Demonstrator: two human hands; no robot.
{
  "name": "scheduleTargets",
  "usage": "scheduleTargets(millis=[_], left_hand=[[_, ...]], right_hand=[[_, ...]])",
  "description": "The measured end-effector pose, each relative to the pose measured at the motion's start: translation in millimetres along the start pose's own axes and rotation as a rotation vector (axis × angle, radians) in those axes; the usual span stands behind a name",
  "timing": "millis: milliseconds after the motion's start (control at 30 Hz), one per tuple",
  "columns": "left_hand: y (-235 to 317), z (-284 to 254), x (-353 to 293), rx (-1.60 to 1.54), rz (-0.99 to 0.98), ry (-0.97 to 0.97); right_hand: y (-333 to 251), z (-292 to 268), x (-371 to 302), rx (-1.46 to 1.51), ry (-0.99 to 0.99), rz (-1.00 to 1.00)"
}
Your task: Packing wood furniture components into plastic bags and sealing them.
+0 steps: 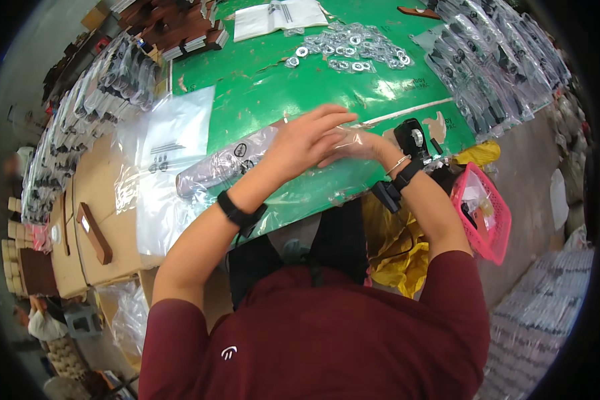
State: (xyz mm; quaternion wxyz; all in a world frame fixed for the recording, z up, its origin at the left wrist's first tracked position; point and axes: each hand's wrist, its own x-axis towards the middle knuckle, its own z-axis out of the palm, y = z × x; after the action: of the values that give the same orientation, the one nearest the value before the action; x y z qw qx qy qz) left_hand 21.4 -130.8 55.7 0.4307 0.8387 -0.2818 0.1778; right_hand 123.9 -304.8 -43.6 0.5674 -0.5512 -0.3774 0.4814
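A long item in a clear plastic bag [227, 162] lies slanted on the green tabletop, with round dark marks showing on it. My left hand [307, 143] rests over the right end of this bag, fingers stretched to the right and partly overlapping my other hand. My right hand [360, 145] comes in from the right, with clear film glinting across its fingers; it seems to grip the bag's loose end, though the fingertips are partly hidden. A stack of flat clear bags [173, 140] lies to the left of the wrapped item.
Small bagged round metal parts [353, 45] are spread at the far side. Bagged goods are piled at right [487, 63] and left [90, 113]. A black device [412, 139] sits beside my right wrist. A pink basket [497, 227] hangs low right; a brown wooden piece [93, 233] lies on cardboard.
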Motion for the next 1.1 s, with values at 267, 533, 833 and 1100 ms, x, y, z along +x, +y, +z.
scheduleTargets(millis=[267,533,833,1100], left_hand=[[-30,-61,-84,0.345,-0.135,0.047],[-48,-10,-125,0.414,-0.047,-0.199],[-52,-4,-129,0.584,-0.051,-0.357],[-57,2,-133,0.614,-0.049,-0.404]], right_hand=[[-16,-9,-50,0.339,0.399,0.155],[20,52,-71,-0.432,0.944,0.184],[-47,93,-10,-1.132,1.092,-0.382],[38,75,35,-1.205,0.760,-0.129]])
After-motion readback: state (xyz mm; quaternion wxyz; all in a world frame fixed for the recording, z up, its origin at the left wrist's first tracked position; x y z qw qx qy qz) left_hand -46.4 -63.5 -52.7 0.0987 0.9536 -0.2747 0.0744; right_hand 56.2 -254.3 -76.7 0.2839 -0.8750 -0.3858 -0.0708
